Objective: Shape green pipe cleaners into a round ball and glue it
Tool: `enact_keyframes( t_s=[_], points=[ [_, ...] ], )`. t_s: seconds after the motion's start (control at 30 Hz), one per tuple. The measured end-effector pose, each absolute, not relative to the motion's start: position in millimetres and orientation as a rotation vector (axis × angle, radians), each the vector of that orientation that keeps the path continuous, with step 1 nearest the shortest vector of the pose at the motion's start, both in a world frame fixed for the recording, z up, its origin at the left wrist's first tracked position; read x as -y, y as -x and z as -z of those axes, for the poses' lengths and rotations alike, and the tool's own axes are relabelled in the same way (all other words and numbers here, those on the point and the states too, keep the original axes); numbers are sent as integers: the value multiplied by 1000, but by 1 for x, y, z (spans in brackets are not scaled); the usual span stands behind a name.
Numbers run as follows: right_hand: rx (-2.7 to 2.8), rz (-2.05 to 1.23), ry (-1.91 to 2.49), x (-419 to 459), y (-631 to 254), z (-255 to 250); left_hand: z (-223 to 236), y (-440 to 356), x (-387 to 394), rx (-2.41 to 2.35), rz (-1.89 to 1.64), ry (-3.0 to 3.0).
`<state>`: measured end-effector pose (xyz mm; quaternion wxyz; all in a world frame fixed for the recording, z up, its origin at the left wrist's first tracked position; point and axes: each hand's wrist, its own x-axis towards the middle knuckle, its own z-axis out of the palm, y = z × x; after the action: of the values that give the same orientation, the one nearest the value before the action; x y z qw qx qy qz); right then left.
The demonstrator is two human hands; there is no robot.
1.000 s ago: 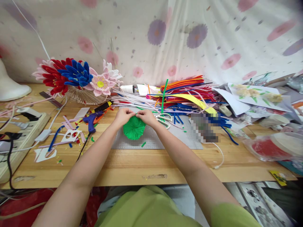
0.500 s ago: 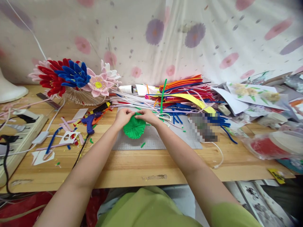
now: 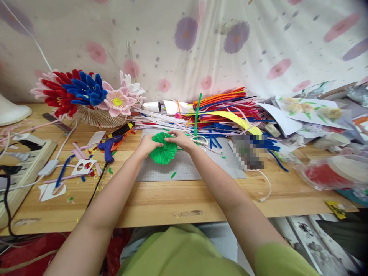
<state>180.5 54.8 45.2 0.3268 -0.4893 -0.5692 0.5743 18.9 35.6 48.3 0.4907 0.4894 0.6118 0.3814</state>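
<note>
A round green pleated disc [image 3: 163, 153], ruffled at its rim like a leaf made of pipe cleaners, is held up over the grey cutting mat [image 3: 184, 174]. My left hand [image 3: 150, 145] grips its left side, thumb lying on the face. From the upper right, my right hand [image 3: 180, 140] pinches it, fingertips close to the centre. Some fingers of both hands are hidden behind the disc. On the mat below lies a short green scrap [image 3: 173, 174]. White-handled scissors [image 3: 201, 140] rest just right of my right hand, by an upright green pipe cleaner [image 3: 197, 115].
Bundles of coloured pipe cleaners [image 3: 227, 101] lie along the back. Fuzzy flowers [image 3: 86, 90] stand at the back left, with a blue glue gun [image 3: 107, 147] in front. A power strip [image 3: 31, 165] sits far left; a plastic-wrapped roll [image 3: 330, 172] lies right.
The disc has risen slightly and turned, so its upper part now shows between my hands. My fingers have moved from its top edge to its sides and centre.
</note>
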Motion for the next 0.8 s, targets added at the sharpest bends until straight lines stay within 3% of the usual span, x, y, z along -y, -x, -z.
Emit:
enact_keyframes(
  t_s=[0.17,0.37,0.53,0.8],
  points=[
    [1339,-1828,1037,-47,-195,-46,-52,-13,-41,-1337,-942,-932],
    [1596,-1558,1120,-36,-190,-36,-52,-3,-48,-1039,-949,-590],
    [1379,-1448,1205,-40,-175,-25,-41,-14,-30,-748,-1039,-651],
    [1321,-1594,1063,-40,-178,-28,-21,-40,-26,-827,-984,-685]
  ],
)
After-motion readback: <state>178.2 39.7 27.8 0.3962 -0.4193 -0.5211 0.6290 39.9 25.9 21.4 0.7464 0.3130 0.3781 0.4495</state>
